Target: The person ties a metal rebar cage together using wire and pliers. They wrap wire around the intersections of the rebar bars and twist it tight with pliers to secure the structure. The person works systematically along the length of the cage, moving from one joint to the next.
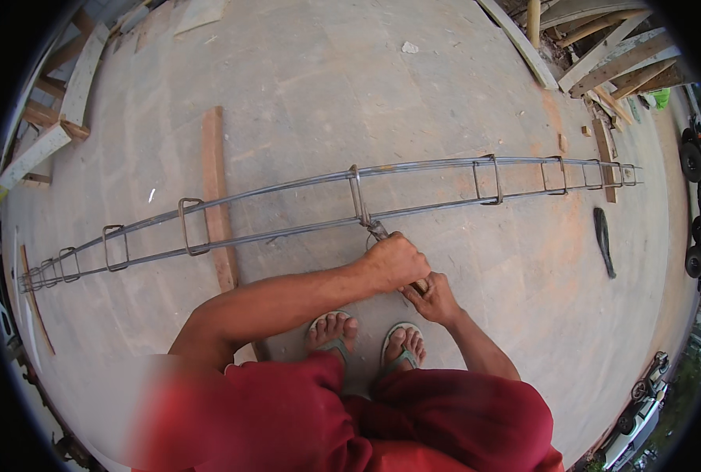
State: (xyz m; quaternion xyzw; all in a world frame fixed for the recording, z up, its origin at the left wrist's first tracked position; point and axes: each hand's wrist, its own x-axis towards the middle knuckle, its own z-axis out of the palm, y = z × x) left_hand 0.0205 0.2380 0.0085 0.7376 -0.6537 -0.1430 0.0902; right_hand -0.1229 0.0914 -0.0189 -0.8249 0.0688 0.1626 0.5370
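A long steel rebar cage point(287, 189) with several square stirrups lies across the concrete floor. My left hand point(396, 261) is closed on a metal tying tool point(376, 229) whose tip touches the lower bar at the middle stirrup point(356, 193). My right hand point(431, 297) sits just behind it, fingers closed on the tool's handle end. I squat with both feet in green flip-flops point(366, 340) right behind the hands.
A wooden plank point(216, 197) lies under the cage at left. A dark curved tool point(603, 240) rests on the floor at right. Timber is stacked at the far right point(618, 55) and far left point(51, 126). Vehicles stand beyond the slab edge at right.
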